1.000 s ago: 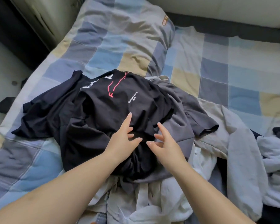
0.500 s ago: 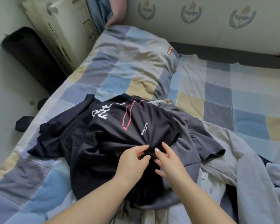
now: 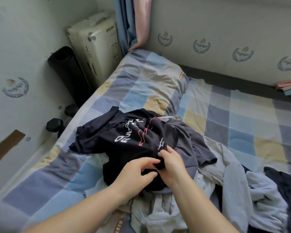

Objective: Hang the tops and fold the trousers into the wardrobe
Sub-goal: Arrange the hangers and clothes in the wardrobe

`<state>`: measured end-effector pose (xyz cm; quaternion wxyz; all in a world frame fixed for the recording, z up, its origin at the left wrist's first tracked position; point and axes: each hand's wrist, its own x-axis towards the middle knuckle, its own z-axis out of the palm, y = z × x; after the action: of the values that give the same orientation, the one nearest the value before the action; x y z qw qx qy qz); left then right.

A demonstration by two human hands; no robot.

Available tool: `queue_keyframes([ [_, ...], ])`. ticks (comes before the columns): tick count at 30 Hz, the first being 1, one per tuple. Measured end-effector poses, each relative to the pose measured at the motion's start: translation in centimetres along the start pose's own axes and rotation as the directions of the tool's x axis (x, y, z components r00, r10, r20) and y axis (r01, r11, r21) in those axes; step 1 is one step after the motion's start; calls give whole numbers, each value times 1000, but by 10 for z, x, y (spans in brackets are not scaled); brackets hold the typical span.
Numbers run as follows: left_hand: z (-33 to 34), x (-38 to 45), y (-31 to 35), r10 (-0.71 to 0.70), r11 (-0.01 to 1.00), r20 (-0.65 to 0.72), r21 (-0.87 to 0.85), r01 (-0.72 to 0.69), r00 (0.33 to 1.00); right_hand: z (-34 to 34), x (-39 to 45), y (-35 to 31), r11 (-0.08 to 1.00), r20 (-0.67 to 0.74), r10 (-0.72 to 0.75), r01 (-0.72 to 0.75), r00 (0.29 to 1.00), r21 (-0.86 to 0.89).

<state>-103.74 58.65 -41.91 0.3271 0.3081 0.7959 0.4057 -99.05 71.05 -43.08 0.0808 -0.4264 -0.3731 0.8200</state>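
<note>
A black T-shirt (image 3: pixel 124 145) with white and pink print lies crumpled on top of a clothes pile on the bed. My left hand (image 3: pixel 138 172) and my right hand (image 3: pixel 172 163) meet at its near edge, both pinching the black fabric, bunching it between them. Under it lies a dark grey top (image 3: pixel 190 145). Pale grey and white garments (image 3: pixel 232 182) spread to the right and toward me. A dark garment (image 3: pixel 286 185) shows at the far right edge.
The bed has a checked blue, grey and yellow cover (image 3: pixel 242 125) with a matching pillow (image 3: pixel 148 86) at its head. A white appliance (image 3: pixel 94 46), a black roll (image 3: pixel 67 71) and dumbbells (image 3: pixel 55 126) stand left of the bed. Curtains (image 3: pixel 133 22) hang behind.
My hands went from open above the black T-shirt to closed on its fabric, drawing it up. The camera view has tilted upward, showing more wall and the bed's head.
</note>
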Motion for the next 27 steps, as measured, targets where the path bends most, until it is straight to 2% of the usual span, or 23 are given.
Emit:
queue_keyframes([
  [3,-23,-28,1,-43,999,-64,-12,42,997,19,-39,-12,1000,-42,-5,6,999,23],
  [5,-38,-44,-1,-87,996,-126,-23,85,988,31,-67,-22,995,-50,-9,14,999,96],
  [9,-63,-71,2,-134,991,-220,-58,124,966,46,-117,-39,988,-7,-71,71,997,138],
  [14,-94,-94,36,144,985,-78,110,-135,987,74,-183,-48,977,39,-200,197,979,76],
  [16,-103,-102,53,200,973,4,116,-199,980,86,-207,-52,967,14,-247,245,969,73],
  [21,-124,-126,97,280,960,149,-26,-279,948,100,-267,-69,905,-142,-422,426,895,-5],
  [24,-132,-145,136,334,938,165,-159,-309,928,97,-308,-76,847,-196,-531,506,825,-164],
  [27,-133,-161,175,355,908,197,-307,-286,914,88,-343,-77,797,-248,-582,483,775,-362],
])
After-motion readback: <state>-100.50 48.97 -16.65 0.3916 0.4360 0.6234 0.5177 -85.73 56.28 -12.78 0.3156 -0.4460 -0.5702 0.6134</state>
